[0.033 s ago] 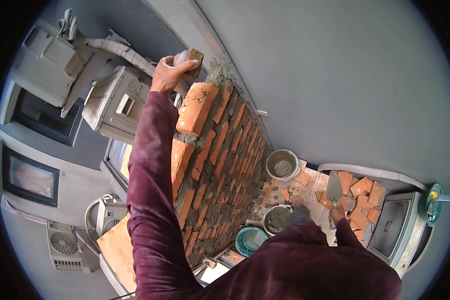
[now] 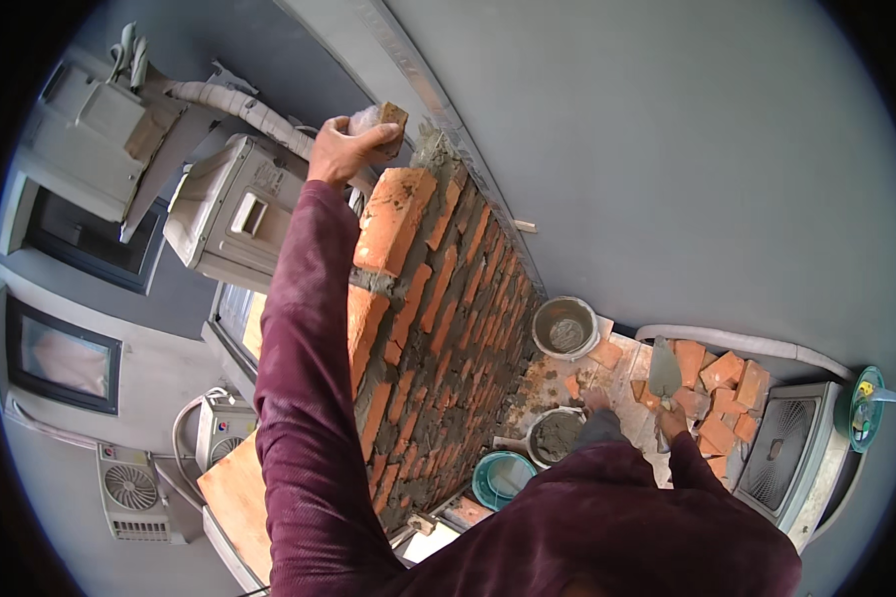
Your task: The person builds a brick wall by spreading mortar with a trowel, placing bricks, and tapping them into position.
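Note:
My left hand (image 2: 338,153) is closed round a brick piece (image 2: 392,123), held out over the top of a rough brick wall. Just below it, a whole orange brick (image 2: 396,221) lies on the top course. Grey mortar (image 2: 436,151) sits on the wall's end, close to the held piece and against the grey side wall. Low on the right, my right hand (image 2: 673,422) grips a trowel (image 2: 665,370) by its handle, blade pointing away from me. Whether the held piece touches the mortar I cannot tell.
Broken bricks (image 2: 723,376) lie heaped beside the trowel. A grey bucket (image 2: 538,336), a mortar bucket (image 2: 534,448) and a teal bucket (image 2: 482,488) stand along the wall's foot. An air-conditioner unit (image 2: 782,453) is at right, others at left. A green basin (image 2: 871,423) sits far right.
The whole view has shifted very slightly. My left hand and its brick piece appear a touch lower; my right hand still holds the trowel in the same place.

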### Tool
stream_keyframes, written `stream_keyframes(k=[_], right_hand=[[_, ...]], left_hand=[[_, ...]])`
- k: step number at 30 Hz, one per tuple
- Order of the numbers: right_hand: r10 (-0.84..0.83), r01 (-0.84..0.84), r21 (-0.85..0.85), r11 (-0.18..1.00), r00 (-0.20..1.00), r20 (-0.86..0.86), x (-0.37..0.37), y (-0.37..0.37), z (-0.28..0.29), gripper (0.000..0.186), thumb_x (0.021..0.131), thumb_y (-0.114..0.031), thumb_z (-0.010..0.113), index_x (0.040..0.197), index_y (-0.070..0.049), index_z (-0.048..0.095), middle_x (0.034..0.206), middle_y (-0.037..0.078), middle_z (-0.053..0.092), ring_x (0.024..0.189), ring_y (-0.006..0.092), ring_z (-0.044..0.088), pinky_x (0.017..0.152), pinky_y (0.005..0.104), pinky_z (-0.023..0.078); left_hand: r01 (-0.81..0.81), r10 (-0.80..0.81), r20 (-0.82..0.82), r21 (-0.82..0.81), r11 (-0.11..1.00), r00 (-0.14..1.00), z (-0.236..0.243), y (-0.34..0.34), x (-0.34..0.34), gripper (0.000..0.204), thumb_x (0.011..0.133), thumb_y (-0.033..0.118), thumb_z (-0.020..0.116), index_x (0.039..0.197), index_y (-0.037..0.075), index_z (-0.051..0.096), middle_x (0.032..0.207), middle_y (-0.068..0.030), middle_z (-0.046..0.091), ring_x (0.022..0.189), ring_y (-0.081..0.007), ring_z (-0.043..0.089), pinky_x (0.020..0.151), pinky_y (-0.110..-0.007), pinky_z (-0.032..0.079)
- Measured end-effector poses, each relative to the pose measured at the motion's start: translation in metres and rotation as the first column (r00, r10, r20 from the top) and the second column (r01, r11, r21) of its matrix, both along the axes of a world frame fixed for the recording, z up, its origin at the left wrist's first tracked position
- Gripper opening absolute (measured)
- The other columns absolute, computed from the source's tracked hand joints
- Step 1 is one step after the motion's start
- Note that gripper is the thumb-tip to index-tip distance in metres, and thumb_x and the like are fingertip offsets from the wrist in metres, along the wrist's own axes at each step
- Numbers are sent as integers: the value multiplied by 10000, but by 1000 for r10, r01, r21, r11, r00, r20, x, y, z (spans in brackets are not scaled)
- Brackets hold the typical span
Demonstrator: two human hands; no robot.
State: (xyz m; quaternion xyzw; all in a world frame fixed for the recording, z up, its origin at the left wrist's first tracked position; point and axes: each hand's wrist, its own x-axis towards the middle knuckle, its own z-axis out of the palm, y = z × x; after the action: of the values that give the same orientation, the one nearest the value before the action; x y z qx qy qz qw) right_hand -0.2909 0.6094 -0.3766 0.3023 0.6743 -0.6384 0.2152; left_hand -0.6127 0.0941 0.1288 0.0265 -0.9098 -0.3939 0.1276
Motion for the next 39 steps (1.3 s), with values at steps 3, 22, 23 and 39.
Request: stream_keyframes(k=[3, 22, 23, 39], right_hand=[[92, -91, -22, 996, 994, 52, -33, -17, 44, 139, 857, -81, 604, 969, -60, 525, 622, 19, 487, 430, 131, 472, 386, 298, 415], [432, -443, 89, 892, 894, 124, -115, -10, 78, 251, 820, -121, 647, 1038, -46, 546, 671, 30, 521, 509, 135, 512, 468, 295, 445], [480, -492, 104, 864, 868, 125, -117, -9, 78, 277, 820, -138, 648, 1059, -39, 548, 697, 53, 543, 549, 160, 545, 508, 311, 470], [786, -254, 776, 578, -80, -612, -285, -170, 418, 497, 909, -129, 574, 1326, 87, 413, 1219, 292, 548, 1095, 438, 554, 951, 427, 445]], left_hand=[[-162, 188, 64, -293, 942, 980, -45, -21, -55, 1101, 535, 586, 833, 1273, -154, 486, 1204, -254, 612, 1137, -311, 602, 991, -355, 451], [-30, 143, 227, -439, 898, 963, -91, -7, -112, 1167, 515, 685, 826, 1322, -77, 463, 1267, -238, 569, 1203, -319, 552, 1038, -388, 424], [-34, 147, 222, -446, 895, 964, -93, -5, -112, 1166, 519, 685, 824, 1325, -76, 461, 1270, -239, 567, 1207, -319, 549, 1042, -388, 421], [-88, 95, 285, -39, 995, 954, -142, -64, -115, 810, 773, 461, 769, 1335, -55, 497, 1281, -220, 581, 1186, -286, 570, 1037, -333, 407]])
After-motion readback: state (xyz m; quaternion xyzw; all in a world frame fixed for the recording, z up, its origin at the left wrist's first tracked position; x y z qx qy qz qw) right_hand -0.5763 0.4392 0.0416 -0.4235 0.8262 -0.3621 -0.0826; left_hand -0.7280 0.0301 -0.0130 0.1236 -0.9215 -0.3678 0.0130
